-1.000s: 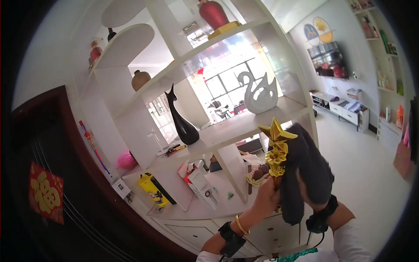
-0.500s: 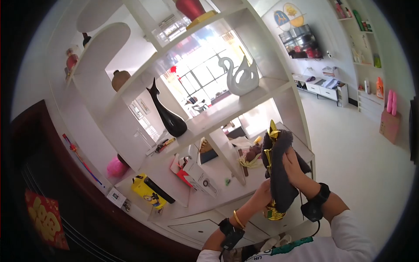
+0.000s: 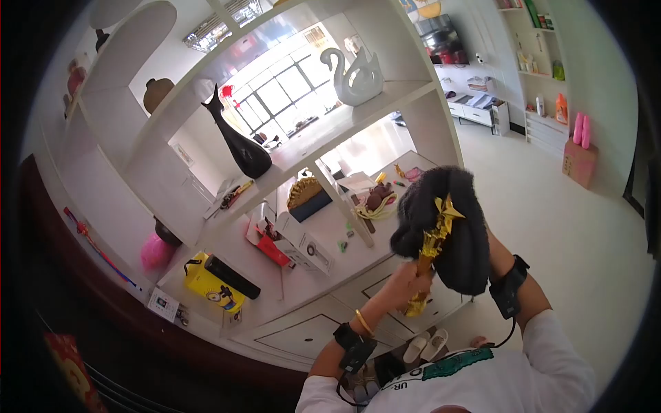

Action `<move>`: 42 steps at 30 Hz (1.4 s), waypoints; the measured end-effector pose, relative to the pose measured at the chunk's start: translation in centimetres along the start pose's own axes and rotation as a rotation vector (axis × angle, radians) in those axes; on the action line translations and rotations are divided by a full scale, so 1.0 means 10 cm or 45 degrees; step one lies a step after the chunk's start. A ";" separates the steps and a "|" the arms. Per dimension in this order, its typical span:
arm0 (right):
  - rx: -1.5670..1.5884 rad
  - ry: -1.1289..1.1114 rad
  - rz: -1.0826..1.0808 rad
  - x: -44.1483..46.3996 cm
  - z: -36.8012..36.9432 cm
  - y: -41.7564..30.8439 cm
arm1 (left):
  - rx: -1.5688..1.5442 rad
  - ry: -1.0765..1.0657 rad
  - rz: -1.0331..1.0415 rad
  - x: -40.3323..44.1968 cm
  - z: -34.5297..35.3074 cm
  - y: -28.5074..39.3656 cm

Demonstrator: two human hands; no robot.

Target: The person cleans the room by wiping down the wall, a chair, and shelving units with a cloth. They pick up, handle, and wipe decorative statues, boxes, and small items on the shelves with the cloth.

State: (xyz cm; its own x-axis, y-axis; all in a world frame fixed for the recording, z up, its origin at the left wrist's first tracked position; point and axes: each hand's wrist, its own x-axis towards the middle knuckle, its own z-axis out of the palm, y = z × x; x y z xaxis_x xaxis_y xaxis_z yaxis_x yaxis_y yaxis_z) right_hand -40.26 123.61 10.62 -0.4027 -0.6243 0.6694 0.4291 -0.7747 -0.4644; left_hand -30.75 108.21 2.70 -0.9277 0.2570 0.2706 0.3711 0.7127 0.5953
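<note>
My left hand (image 3: 411,281) is closed around the lower stem of a gold star-topped trophy (image 3: 432,242), held tilted with its star up and to the right. A fluffy dark grey cloth (image 3: 463,251) lies behind the trophy and spreads out to both sides of it. The cloth covers most of my right hand (image 3: 494,246), which holds it up from behind; its fingers are hidden. Both hands are in the air in front of the white shelf unit (image 3: 323,282), near its right end.
On the shelves stand a white swan figurine (image 3: 358,81), a black slender vase (image 3: 241,148), a yellow bag (image 3: 215,289), a white box (image 3: 303,242) and a folding fan (image 3: 305,195). Slippers (image 3: 425,346) lie below. A cardboard box (image 3: 578,164) stands across the floor.
The cloth was wrapped along the trophy's side; now it is spread behind it and the trophy's front shows. The trophy leans more to the right. The camera view has shifted.
</note>
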 end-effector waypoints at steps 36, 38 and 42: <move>-2.247 0.272 -0.622 0.32 -1.83 -0.34 | 0.113 0.971 -0.329 1.78 0.39 -0.02; -2.427 0.072 -0.313 0.16 -1.82 -0.27 | 0.166 0.977 -0.499 1.71 0.30 -0.05; -2.199 -0.029 -0.228 -0.02 -2.01 -0.11 | 0.215 0.910 -0.518 1.49 0.21 -0.29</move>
State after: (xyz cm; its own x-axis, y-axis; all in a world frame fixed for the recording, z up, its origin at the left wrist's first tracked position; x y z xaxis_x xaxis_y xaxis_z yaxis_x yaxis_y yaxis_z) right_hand -56.87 122.59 -0.65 -0.3277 -0.5364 0.7778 -0.9095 -0.0438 -0.4133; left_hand -45.72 111.32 3.46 -0.7181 -0.4762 0.5075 -0.0510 0.7632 0.6441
